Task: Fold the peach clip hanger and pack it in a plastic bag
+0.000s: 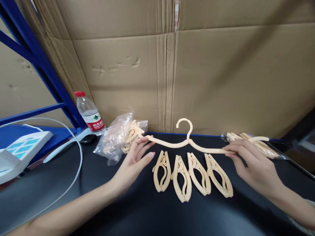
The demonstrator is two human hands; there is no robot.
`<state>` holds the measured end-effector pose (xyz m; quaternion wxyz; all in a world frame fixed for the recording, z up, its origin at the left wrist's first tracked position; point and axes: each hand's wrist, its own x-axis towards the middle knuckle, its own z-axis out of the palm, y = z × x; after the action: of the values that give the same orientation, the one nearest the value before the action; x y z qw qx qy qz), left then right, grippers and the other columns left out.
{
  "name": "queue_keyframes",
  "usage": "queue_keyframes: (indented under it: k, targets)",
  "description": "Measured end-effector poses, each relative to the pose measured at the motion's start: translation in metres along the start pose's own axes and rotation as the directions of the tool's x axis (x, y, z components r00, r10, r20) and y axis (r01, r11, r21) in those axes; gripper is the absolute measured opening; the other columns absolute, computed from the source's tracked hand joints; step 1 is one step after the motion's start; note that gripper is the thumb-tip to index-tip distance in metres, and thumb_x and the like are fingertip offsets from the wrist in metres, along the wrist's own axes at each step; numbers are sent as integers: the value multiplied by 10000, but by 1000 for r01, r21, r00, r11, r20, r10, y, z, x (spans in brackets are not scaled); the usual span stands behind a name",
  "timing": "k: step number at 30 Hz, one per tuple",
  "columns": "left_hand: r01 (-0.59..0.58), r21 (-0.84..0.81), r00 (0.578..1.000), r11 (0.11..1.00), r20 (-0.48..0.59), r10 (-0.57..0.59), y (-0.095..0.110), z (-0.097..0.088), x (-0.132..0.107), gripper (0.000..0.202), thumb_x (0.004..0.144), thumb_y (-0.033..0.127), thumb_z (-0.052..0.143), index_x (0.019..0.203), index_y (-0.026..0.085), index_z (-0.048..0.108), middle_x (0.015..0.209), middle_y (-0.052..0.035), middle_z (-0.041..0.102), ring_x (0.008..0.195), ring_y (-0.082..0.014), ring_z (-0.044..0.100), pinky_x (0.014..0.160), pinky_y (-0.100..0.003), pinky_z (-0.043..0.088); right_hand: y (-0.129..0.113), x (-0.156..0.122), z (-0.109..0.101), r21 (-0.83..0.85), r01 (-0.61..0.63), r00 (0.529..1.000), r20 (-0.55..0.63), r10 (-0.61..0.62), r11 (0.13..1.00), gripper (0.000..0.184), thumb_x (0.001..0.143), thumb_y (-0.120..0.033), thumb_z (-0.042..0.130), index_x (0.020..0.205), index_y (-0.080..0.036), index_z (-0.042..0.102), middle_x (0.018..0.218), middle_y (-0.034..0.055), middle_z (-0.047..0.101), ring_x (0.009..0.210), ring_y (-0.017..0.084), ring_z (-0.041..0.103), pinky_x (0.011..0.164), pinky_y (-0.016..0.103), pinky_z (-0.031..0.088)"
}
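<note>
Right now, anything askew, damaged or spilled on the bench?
Nothing stands out. The open hanger lies flat, the left hand and right hand at its two ends. Four folded hangers sit in a fairly even row below it. The water bottle leans in the picture but is capped, with no spill.

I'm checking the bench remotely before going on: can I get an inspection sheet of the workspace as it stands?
Surface: black tabletop, matte.
Job's things: cream plastic hanger opened flat; four folded cream plastic hangers in a row in front of it.
Clutter: clear plastic bag of cream parts at left; a second clear bag at right; clear water bottle with red cap; white device with blue panel.
Grips: left hand touches the opened hanger's left end, fingers spread; right hand pinches its right arm.
Cables: pale blue cable looping across the left side.
Surroundings: brown cardboard wall; blue metal rack.
</note>
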<state>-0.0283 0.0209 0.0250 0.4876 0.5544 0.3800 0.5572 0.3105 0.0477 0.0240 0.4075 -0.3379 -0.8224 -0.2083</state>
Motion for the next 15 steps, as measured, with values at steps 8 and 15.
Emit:
queue_keyframes:
  k: [8, 15]
  targets:
    - [-40, 23, 998, 999, 50, 39, -2, -2, 3, 342, 857, 218, 679, 1056, 241, 403, 1306, -70, 516, 1049, -207, 630, 943, -391, 511, 1, -6, 4, 51, 23, 988, 148, -31, 998, 153, 928, -60, 460, 961, -161, 569, 927, 87, 573, 842, 219, 578, 766, 362, 461]
    - [-126, 187, 992, 974, 44, 120, -1, 1, -5, 562, 874, 202, 639, 1293, 305, 279, 1078, -16, 545, 957, -164, 608, 851, -314, 539, -4, -19, 13, 114, 16, 975, 219, -41, 993, 209, 949, -76, 417, 1025, -166, 589, 1008, 106, 587, 904, 236, 592, 805, 392, 484]
